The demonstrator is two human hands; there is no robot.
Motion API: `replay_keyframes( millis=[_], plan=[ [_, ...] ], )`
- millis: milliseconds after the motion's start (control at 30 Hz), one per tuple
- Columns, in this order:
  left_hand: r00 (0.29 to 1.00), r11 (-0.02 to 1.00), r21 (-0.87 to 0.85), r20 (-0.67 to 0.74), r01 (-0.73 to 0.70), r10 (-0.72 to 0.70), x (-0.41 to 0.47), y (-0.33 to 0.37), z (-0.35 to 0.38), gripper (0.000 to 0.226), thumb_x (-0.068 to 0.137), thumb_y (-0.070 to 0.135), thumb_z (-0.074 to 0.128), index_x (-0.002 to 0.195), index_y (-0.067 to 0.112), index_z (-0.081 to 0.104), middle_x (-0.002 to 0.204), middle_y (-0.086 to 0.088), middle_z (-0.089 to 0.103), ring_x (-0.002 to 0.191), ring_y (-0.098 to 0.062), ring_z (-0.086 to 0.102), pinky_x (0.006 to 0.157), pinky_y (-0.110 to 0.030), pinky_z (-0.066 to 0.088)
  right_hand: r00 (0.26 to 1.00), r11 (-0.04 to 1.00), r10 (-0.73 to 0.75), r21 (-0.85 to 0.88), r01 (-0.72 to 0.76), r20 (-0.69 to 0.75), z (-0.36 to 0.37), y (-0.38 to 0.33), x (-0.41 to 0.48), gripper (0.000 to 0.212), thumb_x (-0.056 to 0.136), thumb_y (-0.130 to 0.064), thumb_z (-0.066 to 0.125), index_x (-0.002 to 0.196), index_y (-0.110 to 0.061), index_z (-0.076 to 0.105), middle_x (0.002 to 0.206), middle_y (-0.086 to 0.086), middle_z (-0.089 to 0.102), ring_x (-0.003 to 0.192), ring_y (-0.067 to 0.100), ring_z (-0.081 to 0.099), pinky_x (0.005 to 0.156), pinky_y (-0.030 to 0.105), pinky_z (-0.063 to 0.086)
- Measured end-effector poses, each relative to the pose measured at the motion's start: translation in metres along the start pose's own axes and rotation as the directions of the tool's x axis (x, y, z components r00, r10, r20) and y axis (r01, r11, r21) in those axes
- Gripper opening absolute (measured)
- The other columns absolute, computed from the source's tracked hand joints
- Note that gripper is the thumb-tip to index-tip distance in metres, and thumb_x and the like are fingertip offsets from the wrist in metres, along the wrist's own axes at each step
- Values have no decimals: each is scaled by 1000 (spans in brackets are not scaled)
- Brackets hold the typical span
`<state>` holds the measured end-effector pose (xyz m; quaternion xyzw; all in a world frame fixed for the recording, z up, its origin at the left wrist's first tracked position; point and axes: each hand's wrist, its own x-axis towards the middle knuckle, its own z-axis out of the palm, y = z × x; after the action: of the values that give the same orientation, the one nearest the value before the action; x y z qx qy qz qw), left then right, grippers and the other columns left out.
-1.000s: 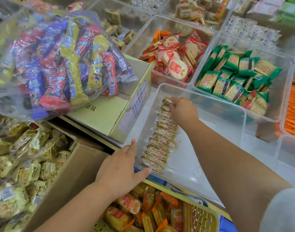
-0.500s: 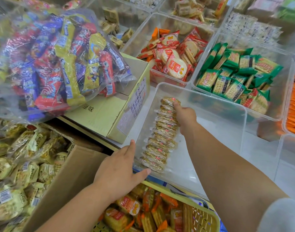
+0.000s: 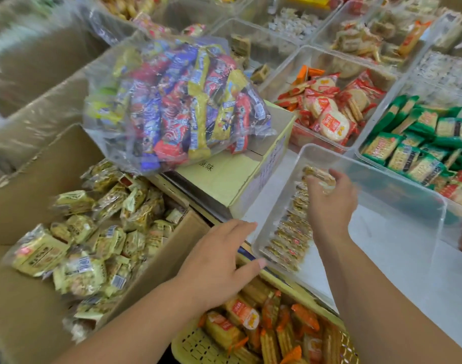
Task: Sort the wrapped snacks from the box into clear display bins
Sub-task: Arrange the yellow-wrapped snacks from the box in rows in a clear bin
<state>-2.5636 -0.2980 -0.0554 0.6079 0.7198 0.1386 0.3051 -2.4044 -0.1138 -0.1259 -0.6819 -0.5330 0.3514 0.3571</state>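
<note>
Left of the clear bin (image 3: 382,185) stands the cardboard box (image 3: 151,271) of packets; your left hand (image 3: 216,264), fingers straight and spread, touches the bin's near-left corner; your right hand (image 3: 332,200), reaching inside the bin, curls round a wrapped snack (image 3: 318,174) at the far end of the row (image 3: 290,237).

**Tally: two hands, two cartons, one bag, one basket, many bins**

Two hands show: the left hand (image 3: 219,261) at lower centre and the right hand (image 3: 329,203) right of centre.

There is one open cardboard box (image 3: 156,266) at lower left, its yellow packs piled too thickly to count. One closed yellow carton (image 3: 224,177) sits at centre, with one clear bag (image 3: 177,106) of mixed snacks on it. One yellow basket (image 3: 195,345) is at the bottom edge.

Three clear bins are plain: the near bin (image 3: 398,203), the red-pack bin (image 3: 285,72) and the green-pack bin (image 3: 369,132). Perhaps four more lie blurred along the top.

The near bin holds one row of snacks (image 3: 290,232), roughly a dozen. The right hand grips one pack (image 3: 318,174).
</note>
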Motion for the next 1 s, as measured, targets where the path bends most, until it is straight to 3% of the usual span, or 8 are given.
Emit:
replay_keyframes(
  millis=[100,200,267,367,467,633,833,1000],
  plan=[
    [974,999,-43,-226,-29,19,-39,-15,-32,49,92,55,58,129,24,68,129,4,62,123,-9,51,106,-23,38,959,978,-207,58,200,195,3,-34,-71,39,86,-51,62,121,-37,56,130,-8,52,128,11,41,103,32,33],
    [922,997,-54,-381,49,-66,-75,-49,-60,24,91,36,67,106,18,73,107,8,64,102,-10,56,89,-23,43,834,924,-379,104,369,401,18,-62,-144,29,89,-47,62,115,-35,60,120,-14,53,120,9,46,100,32,41],
    [904,985,-41,-392,165,-168,-96,-83,-76,18,92,28,71,109,23,69,102,14,59,96,-8,55,83,-27,46,708,855,-490,122,504,509,30,-78,-189,29,88,-49,57,111,-32,63,115,-13,55,114,9,48,99,29,41],
    [871,923,-1,-330,385,-364,-124,-144,-100,37,91,35,72,126,30,62,113,17,53,110,-11,55,93,-33,49,464,698,-599,140,702,653,54,-92,-243,33,90,-50,57,109,-26,68,111,-9,60,110,12,52,99,31,40],
    [851,859,145,-287,491,-439,-141,-208,-125,58,86,48,74,137,27,56,130,4,53,125,-23,51,105,-40,46,312,562,-523,45,826,793,80,-98,-278,39,91,-60,51,111,-32,67,109,-13,59,111,14,52,99,36,39],
    [826,709,431,-203,558,-526,-137,-297,-168,84,71,73,72,140,32,49,143,-9,44,130,-33,47,106,-42,45,382,365,-343,-253,896,858,103,-99,-303,53,89,-68,34,111,-36,70,107,-17,64,118,18,50,110,40,23],
    [812,785,439,182,438,-555,-105,-365,-188,106,74,58,82,158,25,26,152,-12,40,133,-34,48,106,-44,48,501,367,-317,-383,848,805,109,-103,-311,44,88,-68,42,108,-43,72,106,-24,67,111,13,56,106,37,24],
    [793,838,341,305,426,-528,-88,-377,-191,116,75,44,88,162,23,14,150,-11,48,122,-30,57,91,-39,53,549,349,-227,-459,817,804,113,-110,-317,43,88,-67,45,116,-45,68,114,-25,64,118,12,51,111,37,19]
  ],
)
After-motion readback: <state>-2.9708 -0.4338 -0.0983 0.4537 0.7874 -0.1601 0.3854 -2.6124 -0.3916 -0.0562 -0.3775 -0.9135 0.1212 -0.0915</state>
